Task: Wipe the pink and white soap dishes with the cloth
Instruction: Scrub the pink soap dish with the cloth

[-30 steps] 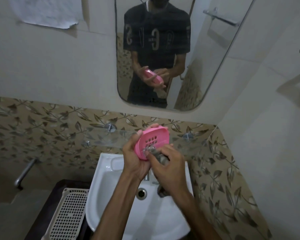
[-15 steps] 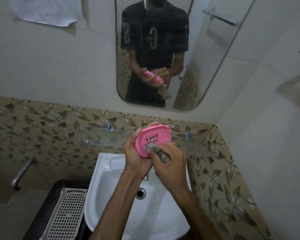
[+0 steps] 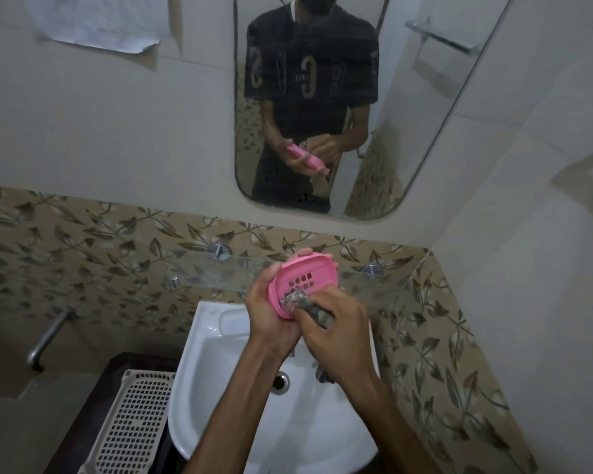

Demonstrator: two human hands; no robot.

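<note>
Pink soap dish is gripped in the left hand, tilted with its open side toward the camera; slotted drain holes are seen in its floor, oval rim intact. It is held above the white basin, in front of the glass shelf. Left thumb is laid on the near-left rim, and fingertips are seen curled over the far edge. Right hand is clenched around a bunched grey patterned cloth, whose wad is pressed into the dish's lower part, over the holes. Both forearms are raised from the bottom of the view and meet at the dish. The white dish cannot be made out.

Drain hole is seen in the basin below the wrists. A perforated beige plastic tray is set on a dark surface just left of the basin. A metal pipe is seen at the far left. Leaf-patterned tiles are run behind the shelf and along the right wall, with plain pale tiles above. A rounded mirror is hung on the wall; the person's dark printed shirt and both hands with the dish are reflected in it. A curled paper sheet is stuck at upper left.
</note>
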